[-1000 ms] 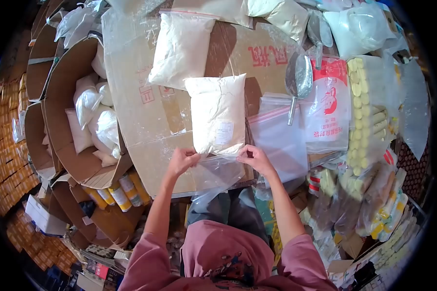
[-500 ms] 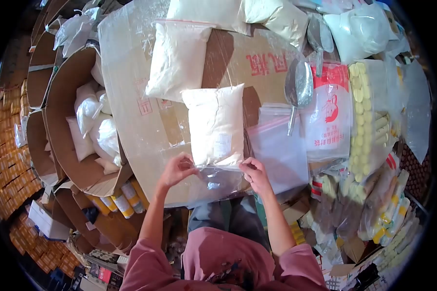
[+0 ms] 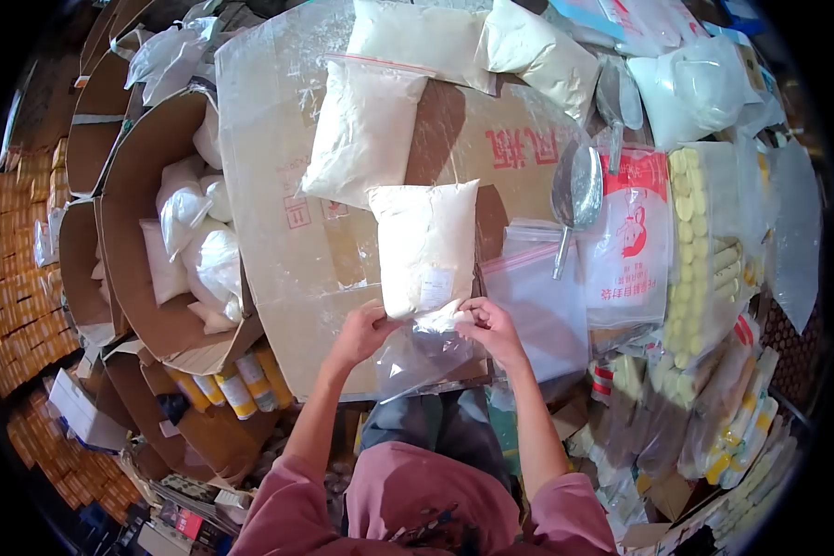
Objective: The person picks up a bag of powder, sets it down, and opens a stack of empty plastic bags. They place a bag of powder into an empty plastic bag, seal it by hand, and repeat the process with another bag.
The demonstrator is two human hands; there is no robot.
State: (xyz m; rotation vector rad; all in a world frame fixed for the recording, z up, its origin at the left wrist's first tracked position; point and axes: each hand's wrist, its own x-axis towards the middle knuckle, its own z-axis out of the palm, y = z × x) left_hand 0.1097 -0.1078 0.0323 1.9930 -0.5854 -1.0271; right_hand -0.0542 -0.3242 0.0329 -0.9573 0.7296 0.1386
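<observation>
A clear plastic bag packed with off-white powder (image 3: 426, 241) lies flat on the cardboard in front of me, a small white label near its lower end. Its loose, see-through plastic end points toward my body. My left hand (image 3: 364, 334) pinches the bag's near left corner between thumb and fingers. At the near right corner, my right hand (image 3: 491, 331) is closed on the plastic, which looks bunched there. Just beyond lies another filled powder bag (image 3: 366, 130) with a red zip line, close to the far left corner of the held one.
Cardboard (image 3: 287, 259) covers the work surface. To the right are a metal scoop (image 3: 576, 190), empty zip bags (image 3: 542, 306) and a red-and-white printed packet (image 3: 625, 241). An open carton (image 3: 125, 250) holding white bags stands left. Packs of yellow pieces (image 3: 690, 241) lie far right.
Both hands have drawn slightly closer together. The plastic at the bag's near end, earlier stretched fairly straight, is now crumpled between them. The whole view has shifted a little.
</observation>
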